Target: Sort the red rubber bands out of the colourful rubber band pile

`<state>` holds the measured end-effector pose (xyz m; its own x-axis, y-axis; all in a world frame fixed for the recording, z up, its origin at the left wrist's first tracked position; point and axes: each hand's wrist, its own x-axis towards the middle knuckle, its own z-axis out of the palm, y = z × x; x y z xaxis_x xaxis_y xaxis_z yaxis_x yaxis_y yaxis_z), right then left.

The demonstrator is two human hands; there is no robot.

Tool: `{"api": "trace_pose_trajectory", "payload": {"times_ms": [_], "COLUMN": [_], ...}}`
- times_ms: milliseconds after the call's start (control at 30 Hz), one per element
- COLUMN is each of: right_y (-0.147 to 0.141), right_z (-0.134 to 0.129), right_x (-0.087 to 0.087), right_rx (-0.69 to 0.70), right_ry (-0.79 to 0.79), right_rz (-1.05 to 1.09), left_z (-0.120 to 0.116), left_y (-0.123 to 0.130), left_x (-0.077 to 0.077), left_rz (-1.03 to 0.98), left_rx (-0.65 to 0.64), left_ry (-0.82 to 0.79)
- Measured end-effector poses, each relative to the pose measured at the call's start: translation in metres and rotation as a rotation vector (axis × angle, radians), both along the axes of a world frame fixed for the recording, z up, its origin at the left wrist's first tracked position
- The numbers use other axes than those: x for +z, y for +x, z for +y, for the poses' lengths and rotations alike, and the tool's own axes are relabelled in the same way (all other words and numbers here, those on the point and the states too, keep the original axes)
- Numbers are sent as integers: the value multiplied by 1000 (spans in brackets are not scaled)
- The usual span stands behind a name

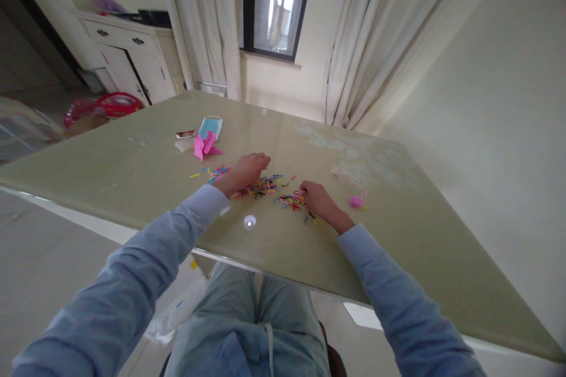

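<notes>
Many small coloured bands [265,187] lie scattered in loose piles across the middle of the table. My left hand [248,171] hovers over the left part of them, fingers curled together; what they pinch, if anything, is too small to name. At the right end of the bands, my right hand [317,197] has its fingertips closed beside a smaller pile [292,201], and its hold is also unclear. A pink bundle [357,201] sits right of my right hand, near a clear plastic bag [347,177].
The greenish table [274,241] has a pink folded paper [206,145], a blue mask [211,126] and a small brown packet [185,134] at the back left. A round shiny spot shows near the front edge. Behind stand curtains and a white cabinet [128,53].
</notes>
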<state>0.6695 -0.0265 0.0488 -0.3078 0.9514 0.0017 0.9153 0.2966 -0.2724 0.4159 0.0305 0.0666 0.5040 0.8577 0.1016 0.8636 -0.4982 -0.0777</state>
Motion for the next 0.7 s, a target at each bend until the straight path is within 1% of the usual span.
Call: {"api": "trace_pose_trajectory", "payload": {"times_ms": [67,167,267,333,367,433,500,600,700], "right_y": [-20,-53,-80,-88,-87,-75,-51,3,63], "right_z": [11,31,47,54,56,57,55,47,34], "right_x": [3,6,7,8,8,10,12,15,19], "right_rx": [22,82,190,248,262,259,226,107,-38], "right_ry": [19,41,29,17,17,27,36,48,82], "right_rz": [61,143,200,223,230,239,243,227,161], "left_z": [0,-5,-14,-21,-25,-31,-36,-40,-43], "left_y": [-19,-38,-45,-45,-44,-38,-28,0,37], "left_x": [6,12,20,26,28,31,30,22,10], "left_rz": [33,85,107,104,87,24,-65,-195,-286], "left_rx": [69,104,138,170,180,173,117,-24,-139], "left_ry": [-14,-64,-92,-98,-89,-50,-13,-25,-84]}}
